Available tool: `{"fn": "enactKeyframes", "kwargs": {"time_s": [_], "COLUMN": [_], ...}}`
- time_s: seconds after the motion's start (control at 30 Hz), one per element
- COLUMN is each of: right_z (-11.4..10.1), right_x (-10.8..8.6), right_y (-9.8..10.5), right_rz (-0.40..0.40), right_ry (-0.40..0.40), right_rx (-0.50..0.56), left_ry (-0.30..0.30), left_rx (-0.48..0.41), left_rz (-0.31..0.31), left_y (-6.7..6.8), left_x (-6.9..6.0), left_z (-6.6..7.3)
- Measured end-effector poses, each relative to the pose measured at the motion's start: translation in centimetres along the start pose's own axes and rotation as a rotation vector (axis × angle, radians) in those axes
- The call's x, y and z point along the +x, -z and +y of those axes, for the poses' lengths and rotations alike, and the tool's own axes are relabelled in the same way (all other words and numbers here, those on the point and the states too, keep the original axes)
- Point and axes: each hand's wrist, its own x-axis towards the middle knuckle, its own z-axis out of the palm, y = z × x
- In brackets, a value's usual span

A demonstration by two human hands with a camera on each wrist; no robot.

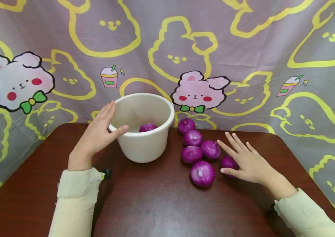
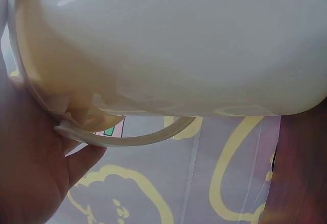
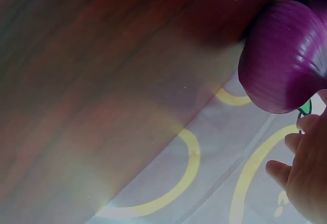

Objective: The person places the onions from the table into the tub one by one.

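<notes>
Head view: a smooth, matte white bucket (image 1: 143,148) with a rounded, thickened rim is set on a dark reddish wood-grained table (image 1: 143,207). Its rim is gripped at the left by the left hand (image 1: 97,136), the fingers laid close along the outside and the thumb hooked over the edge. Inside, one purple onion (image 1: 148,127) is seen, its lower part hidden by the near wall; whether more are held there cannot be told. Five onions (image 1: 210,149), round to slightly squat, glossy and finely streaked, are clustered to the right of the bucket. A sixth onion (image 1: 227,162) is partly covered by the right hand (image 1: 248,164), whose fingers are spread apart; whether contact is made cannot be told. Behind, a creased grey cloth (image 1: 253,49) is printed with yellow outlines and rabbit faces. In the left wrist view, a thin curved strip (image 2: 138,141), like a handle, is shown below the bucket's shiny wall, a detail not made out from the head; most of the left fingers are hidden. In the right wrist view, onion skin is shown close up, cut off at the frame's edge, and only some right fingertips are included.
</notes>
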Motion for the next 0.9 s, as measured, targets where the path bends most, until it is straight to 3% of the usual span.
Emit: {"fn": "enactKeyframes", "kwargs": {"time_s": [0.9], "right_z": [0.13], "right_x": [-0.37], "right_y": [-0.72], "right_rz": [-0.021], "right_ry": [0.04], "right_rx": [0.027], "left_ry": [-0.013], "left_rx": [0.006], "left_rz": [0.006], "left_y": [-0.01], "left_x": [-0.02], "left_z": [0.06]}}
